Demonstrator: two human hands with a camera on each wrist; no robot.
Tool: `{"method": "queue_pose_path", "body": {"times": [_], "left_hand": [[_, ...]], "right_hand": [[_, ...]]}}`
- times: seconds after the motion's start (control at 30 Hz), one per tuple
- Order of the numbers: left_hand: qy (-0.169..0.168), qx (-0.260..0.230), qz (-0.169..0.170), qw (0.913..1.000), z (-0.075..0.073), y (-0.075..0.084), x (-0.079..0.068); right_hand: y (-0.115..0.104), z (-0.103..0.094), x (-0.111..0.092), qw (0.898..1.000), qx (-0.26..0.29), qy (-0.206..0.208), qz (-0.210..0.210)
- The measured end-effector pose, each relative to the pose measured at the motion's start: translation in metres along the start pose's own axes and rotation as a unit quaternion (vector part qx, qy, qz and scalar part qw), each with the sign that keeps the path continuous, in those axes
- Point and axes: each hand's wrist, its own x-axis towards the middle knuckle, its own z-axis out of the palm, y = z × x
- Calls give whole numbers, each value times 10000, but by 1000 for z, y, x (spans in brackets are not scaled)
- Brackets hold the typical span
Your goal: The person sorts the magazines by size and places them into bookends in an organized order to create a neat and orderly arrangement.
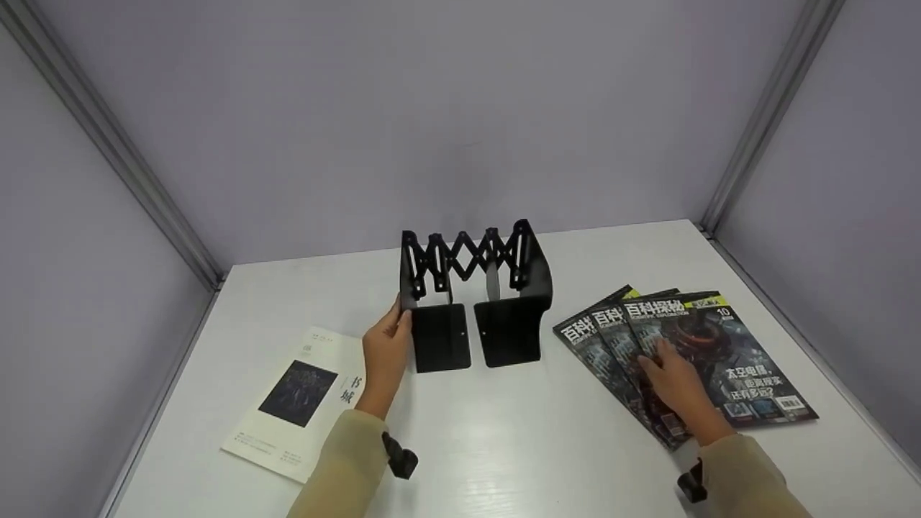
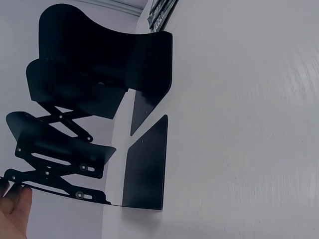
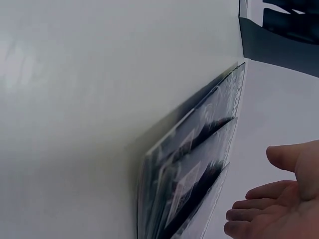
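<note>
A black expandable bookend (image 1: 440,338) with a crisscross lattice back stands on the white table. My left hand (image 1: 386,352) pinches its left side panel at the edge; in the left wrist view the fingertips (image 2: 20,204) show at that panel's lower left corner. Three fanned, overlapping magazines (image 1: 727,352) with dark covers lie on the right. Over them is my right hand (image 1: 678,385), its fingers relaxed and extended. The right wrist view shows that hand (image 3: 279,209) with thumb apart and nothing grasped, beside the magazine stack (image 3: 192,184).
A white book (image 1: 316,432) with a dark square picture lies at the left, partly behind the left forearm. Pale partition walls (image 1: 468,115) with metal corner posts (image 1: 770,115) enclose the table (image 1: 504,446) at the back and sides.
</note>
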Motion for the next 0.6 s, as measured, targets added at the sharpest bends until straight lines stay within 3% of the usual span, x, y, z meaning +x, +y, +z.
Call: {"method": "queue_pose_path", "body": {"times": [0.33,0.6], "left_hand": [[98,-31,98,9999,1,0,0],[61,-153,134,9998,0,-3,-2]], "right_hand": [[7,-2,3,9986,-246,-80,454],[13,-2,4,9939,-807,-115,747]]}}
